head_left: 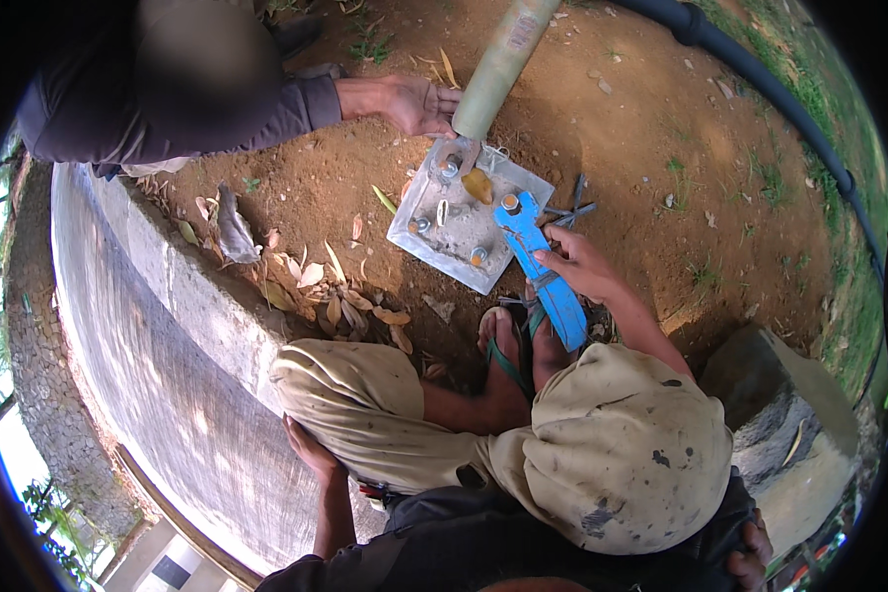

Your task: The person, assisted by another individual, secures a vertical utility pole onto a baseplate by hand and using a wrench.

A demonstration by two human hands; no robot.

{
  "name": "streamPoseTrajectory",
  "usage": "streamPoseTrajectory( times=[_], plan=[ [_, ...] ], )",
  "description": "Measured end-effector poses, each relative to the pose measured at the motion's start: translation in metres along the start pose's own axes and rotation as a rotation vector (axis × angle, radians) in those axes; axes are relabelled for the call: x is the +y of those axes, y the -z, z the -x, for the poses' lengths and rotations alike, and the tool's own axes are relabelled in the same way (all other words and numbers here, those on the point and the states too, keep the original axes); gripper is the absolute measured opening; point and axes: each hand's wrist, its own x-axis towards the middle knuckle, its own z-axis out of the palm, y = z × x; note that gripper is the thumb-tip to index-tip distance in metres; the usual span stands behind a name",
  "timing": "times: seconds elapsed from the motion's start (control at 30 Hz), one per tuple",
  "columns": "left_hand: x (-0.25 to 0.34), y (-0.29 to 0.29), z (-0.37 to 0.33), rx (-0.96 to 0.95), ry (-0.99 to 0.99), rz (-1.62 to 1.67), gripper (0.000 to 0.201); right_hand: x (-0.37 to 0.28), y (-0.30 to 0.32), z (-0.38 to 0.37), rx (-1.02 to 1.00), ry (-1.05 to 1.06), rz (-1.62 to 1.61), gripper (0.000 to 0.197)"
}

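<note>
My right hand [579, 262] grips a long, flat blue tool [546, 281], shaped like a wrench, with a dark band across its middle. Its upper end meets a rusty bolt [510, 203] at the right corner of a grey metal base plate [454, 217]. More bolts stand at the plate's other corners, and a short stud rises near its centre. Fingers stretched, my left hand [311, 449] rests against the side of my left thigh. A co-worker's hand [419, 105] touches a grey-green pipe [503, 69], whose lower end meets a rusty metal piece by the far bolt.
Brown soil [651, 138] surrounds the plate, with dry leaves [340, 306] to its left. A concrete kerb [158, 257] runs along the left. A large stone [789, 414] lies at right, and a thick black hose [789, 99] curves along the far right. My sandalled feet are close to the plate.
</note>
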Motion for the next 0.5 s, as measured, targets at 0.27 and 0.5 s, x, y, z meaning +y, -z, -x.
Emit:
streamPoseTrajectory(
  times=[0.27, 0.5],
  plan=[
    [-0.001, 0.0, -0.003, -0.024, -0.003, 0.015, 0.063, 0.015, -0.004, -0.001, 0.033, -0.017, -0.053, 0.027],
    [0.008, -0.001, 0.0, -0.014, -0.001, -0.135, 0.064, 0.012, 0.003, -0.007, 0.013, 0.019, -0.03, 0.026]
  ],
)
